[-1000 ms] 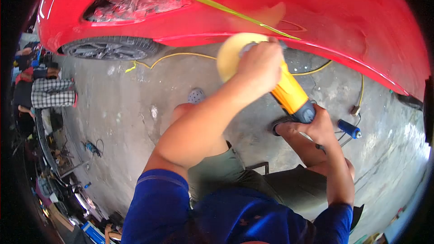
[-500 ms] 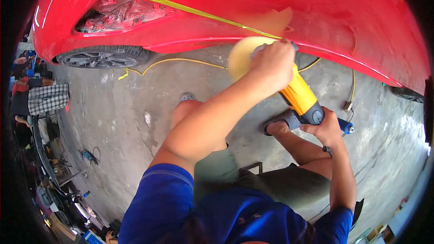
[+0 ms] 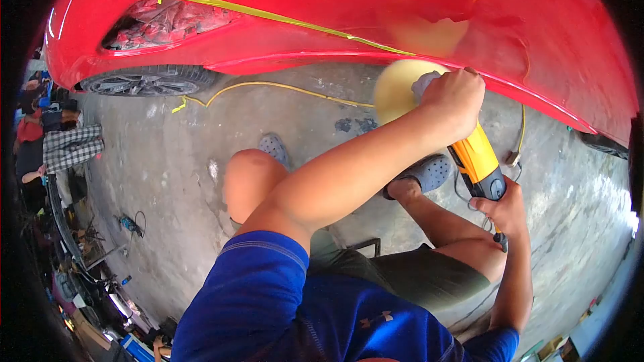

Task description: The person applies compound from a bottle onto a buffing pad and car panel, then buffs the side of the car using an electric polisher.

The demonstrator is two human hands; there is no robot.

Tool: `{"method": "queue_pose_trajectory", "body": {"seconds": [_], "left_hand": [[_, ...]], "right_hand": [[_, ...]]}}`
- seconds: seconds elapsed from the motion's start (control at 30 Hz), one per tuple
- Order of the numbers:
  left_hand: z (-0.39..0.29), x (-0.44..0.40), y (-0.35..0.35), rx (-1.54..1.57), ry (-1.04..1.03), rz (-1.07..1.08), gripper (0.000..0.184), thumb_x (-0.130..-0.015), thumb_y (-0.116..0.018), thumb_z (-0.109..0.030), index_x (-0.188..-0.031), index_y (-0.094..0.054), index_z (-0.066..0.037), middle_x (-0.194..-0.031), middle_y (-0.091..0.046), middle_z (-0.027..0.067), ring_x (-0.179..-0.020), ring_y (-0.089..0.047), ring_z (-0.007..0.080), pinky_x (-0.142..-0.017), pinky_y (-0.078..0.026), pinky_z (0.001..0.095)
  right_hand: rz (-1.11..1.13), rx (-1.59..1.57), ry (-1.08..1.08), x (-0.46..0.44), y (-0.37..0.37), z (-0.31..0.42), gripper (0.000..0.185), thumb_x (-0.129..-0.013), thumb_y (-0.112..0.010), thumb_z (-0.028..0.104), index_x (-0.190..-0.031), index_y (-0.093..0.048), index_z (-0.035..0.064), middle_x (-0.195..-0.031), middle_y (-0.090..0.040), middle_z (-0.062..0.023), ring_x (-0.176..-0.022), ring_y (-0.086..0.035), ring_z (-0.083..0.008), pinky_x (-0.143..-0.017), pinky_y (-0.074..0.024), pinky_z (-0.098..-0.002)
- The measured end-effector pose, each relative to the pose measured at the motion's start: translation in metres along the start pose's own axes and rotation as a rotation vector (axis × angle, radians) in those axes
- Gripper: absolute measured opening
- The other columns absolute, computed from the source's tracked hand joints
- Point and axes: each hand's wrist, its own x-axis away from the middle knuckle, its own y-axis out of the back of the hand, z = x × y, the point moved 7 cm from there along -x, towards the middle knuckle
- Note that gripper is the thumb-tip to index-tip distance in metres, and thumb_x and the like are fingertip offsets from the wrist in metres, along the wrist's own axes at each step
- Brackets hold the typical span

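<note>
A yellow and black power polisher (image 3: pixel 475 154) with a round pale-yellow pad (image 3: pixel 401 90) is held between both my hands. My left hand (image 3: pixel 456 104) is wrapped round its head beside the pad. My right hand (image 3: pixel 504 206) grips the dark rear end, where the cord comes out. The pad's upper edge meets the lower side of a red car body (image 3: pixel 322 0); whether it presses on the paint is hard to tell. A strip of yellow-green tape (image 3: pixel 268 17) runs along the panel to the left of the pad.
A wheel (image 3: pixel 147 82) sits under the car at the left. A yellow cord (image 3: pixel 268 84) crosses the concrete floor near my shoes (image 3: pixel 429 171). A small teal tool (image 3: pixel 131 224) lies at the left. Another person (image 3: pixel 72 146) is at the far left, near stacked parts.
Both my hands and the polisher have moved to the right along the car's lower edge. The car and tape appear shifted left in the view.
</note>
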Motion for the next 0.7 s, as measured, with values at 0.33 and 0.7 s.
{"method": "queue_pose_trajectory", "body": {"seconds": [0.33, 0.7], "left_hand": [[0.012, 0.009, 0.019, -0.011, -0.001, -0.001, 0.022, -0.078, -0.077, -0.008, -0.094, -0.069, 0.005, -0.096, -0.072, 0.0241, -0.095, -0.072, 0.0401, -0.082, -0.058, 0.0484], [-0.021, -0.023, -0.004, 0.014, -0.084, -0.001, 0.022, -0.075, -0.076, -0.005, -0.094, -0.071, 0.005, -0.098, -0.072, 0.0232, -0.095, -0.072, 0.0395, -0.081, -0.059, 0.0488]], "right_hand": [[0.061, -0.003, -0.031, -0.004, -0.012, 0.015, 0.051, -0.059, -0.089, 0.021, -0.098, -0.067, -0.0043, -0.075, -0.066, -0.0068, -0.06, -0.059, -0.0146, -0.057, -0.0502, -0.032], [-0.037, -0.03, -0.001, -0.003, 0.02, -0.011, 0.044, -0.06, -0.087, 0.018, -0.092, -0.065, -0.0034, -0.068, -0.063, -0.0046, -0.053, -0.056, -0.0126, -0.049, -0.0469, -0.0309]]}}
